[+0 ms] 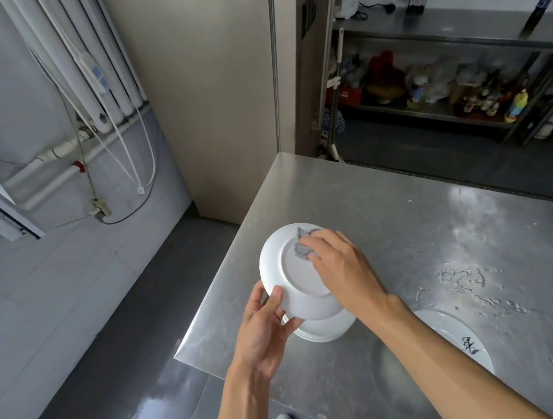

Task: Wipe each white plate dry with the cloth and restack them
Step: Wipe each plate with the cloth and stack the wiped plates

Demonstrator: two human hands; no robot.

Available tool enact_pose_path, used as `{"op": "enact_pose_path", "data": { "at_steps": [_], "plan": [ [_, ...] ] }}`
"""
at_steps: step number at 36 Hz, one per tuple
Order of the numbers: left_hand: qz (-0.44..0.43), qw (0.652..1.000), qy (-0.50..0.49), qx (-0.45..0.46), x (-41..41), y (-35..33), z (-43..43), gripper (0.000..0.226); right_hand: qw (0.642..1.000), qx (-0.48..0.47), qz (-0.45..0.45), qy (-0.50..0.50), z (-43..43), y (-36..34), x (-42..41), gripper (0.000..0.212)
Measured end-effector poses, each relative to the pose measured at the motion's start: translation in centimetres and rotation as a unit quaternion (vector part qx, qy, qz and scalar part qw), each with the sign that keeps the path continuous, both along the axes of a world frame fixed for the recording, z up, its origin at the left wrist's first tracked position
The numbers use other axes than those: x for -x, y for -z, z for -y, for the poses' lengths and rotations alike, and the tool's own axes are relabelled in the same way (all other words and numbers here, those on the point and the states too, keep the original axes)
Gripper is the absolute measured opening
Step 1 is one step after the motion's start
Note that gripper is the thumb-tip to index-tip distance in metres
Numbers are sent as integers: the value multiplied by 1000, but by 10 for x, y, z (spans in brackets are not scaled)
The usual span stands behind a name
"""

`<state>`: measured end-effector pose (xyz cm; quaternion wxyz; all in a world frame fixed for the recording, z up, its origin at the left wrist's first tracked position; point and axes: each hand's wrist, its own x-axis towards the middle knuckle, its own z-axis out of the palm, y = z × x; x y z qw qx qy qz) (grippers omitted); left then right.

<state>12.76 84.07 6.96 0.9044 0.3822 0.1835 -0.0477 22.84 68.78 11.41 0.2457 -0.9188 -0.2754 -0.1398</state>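
Left grip point(264, 327): plate point(299, 282); right point(341, 264): cloth point(301, 247); stack point(328, 330) beneath.

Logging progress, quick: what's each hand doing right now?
Left hand: grips the upturned white plate by its rim.
Right hand: holds the grey cloth against the plate's underside.

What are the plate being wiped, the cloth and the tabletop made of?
The plate: probably glazed ceramic or porcelain, white and smooth with a raised foot ring underneath. The cloth: soft grey fabric, crumpled into folds; fibre unclear. The tabletop: likely stainless steel, grey brushed metal with dull reflections.
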Motion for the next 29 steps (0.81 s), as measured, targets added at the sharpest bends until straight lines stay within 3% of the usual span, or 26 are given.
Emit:
{"op": "enact_pose_path", "data": {
  "at_steps": [11, 24, 29],
  "plan": [
    [5, 998, -61, 10, -5, 1, -5, 29, 981, 28, -36, -191, -9, 5, 13, 36],
    [-1, 1000, -18, -20, -14, -1, -4, 29, 997, 25, -67, 20, 8, -4, -10, 38],
    [11, 999, -5, -49, -22, -6, 3, 38, 998, -10, -31, -56, -7, -13, -6, 40]
  ]
}}
